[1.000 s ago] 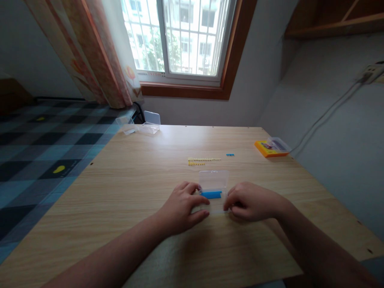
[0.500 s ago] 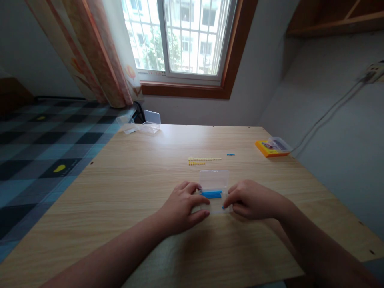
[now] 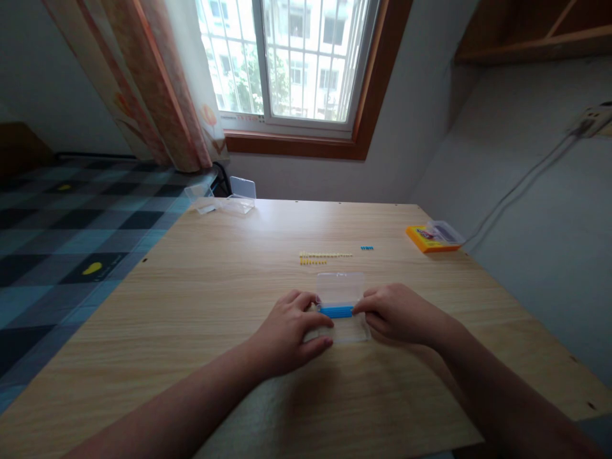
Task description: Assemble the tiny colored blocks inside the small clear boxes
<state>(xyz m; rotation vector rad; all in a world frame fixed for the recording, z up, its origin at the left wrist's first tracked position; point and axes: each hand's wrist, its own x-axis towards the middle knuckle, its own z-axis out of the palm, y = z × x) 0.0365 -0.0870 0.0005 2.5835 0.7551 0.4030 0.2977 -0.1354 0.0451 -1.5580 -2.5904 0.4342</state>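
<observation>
A small clear plastic box [image 3: 340, 287] lies open on the wooden table [image 3: 215, 306], its lid tipped back. Blue sticks [image 3: 336, 312] lie in a bundle inside it. My left hand [image 3: 287, 331] grips the box's left end, thumb and fingers curled round it. At the box's right end my right hand [image 3: 396, 312] has its fingertips pinched against the right end of the blue sticks. Behind the box lie two rows of small yellow pieces [image 3: 321, 256] and a few blue pieces [image 3: 367, 248].
An orange box with a clear lid [image 3: 434, 235] sits at the table's right edge, by a wall with a cable. Two clear containers [image 3: 224, 199] stand at the far left corner. A checked bed cover lies to the left, a window behind.
My right hand has moved up from the box's front right corner to the right end of the blue sticks. The left hand has stayed on the box.
</observation>
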